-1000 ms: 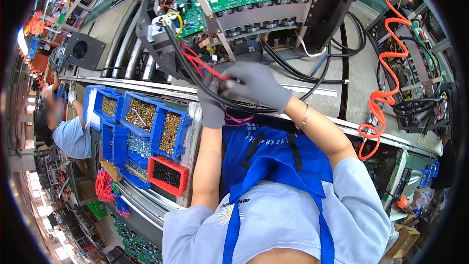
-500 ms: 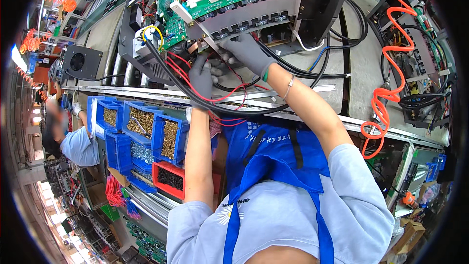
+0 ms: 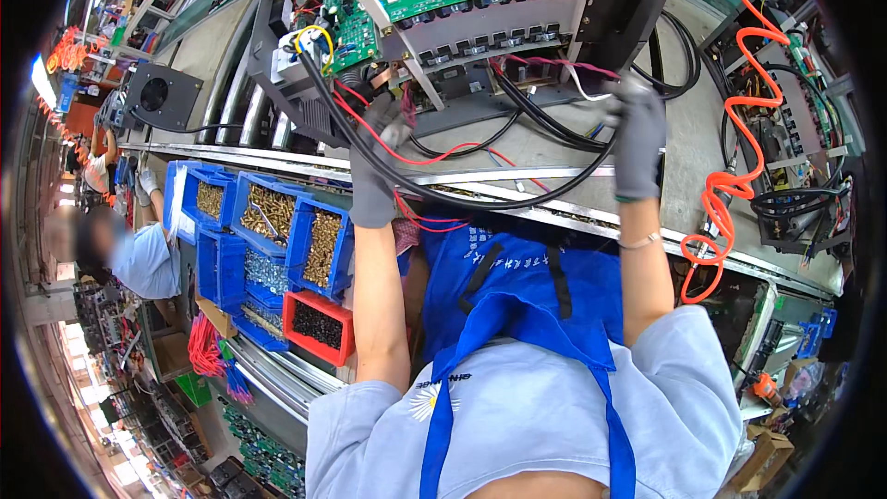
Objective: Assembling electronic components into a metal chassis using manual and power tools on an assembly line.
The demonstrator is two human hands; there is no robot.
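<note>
An open power unit with a green circuit board (image 3: 443, 2) on top and a metal chassis (image 3: 480, 111) stands on the bench before me. My right hand (image 3: 637, 139), in a grey glove, is closed at the unit's right on a dark red twisted wire (image 3: 554, 62), drawn out from inside. My left hand (image 3: 374, 162), also gloved, is at the unit's lower left corner. Its fingers are curled against dark red wires (image 3: 407, 103). A bright red wire (image 3: 430, 162) and a thick black cable (image 3: 480, 212) loop past my left hand; blur hides some fingertips.
Blue bins (image 3: 321, 248) of brass and silver fasteners and a red bin (image 3: 319, 328) of black screws stand at left. A coiled orange air hose (image 3: 730, 185) hangs at right beside another open unit (image 3: 804, 129). A co-worker (image 3: 143, 259) is at far left.
My right hand has moved right, away from my left, stretching the twisted wire across the unit's front. My left hand stays near the lower left corner. The unit appears slightly farther right in view.
</note>
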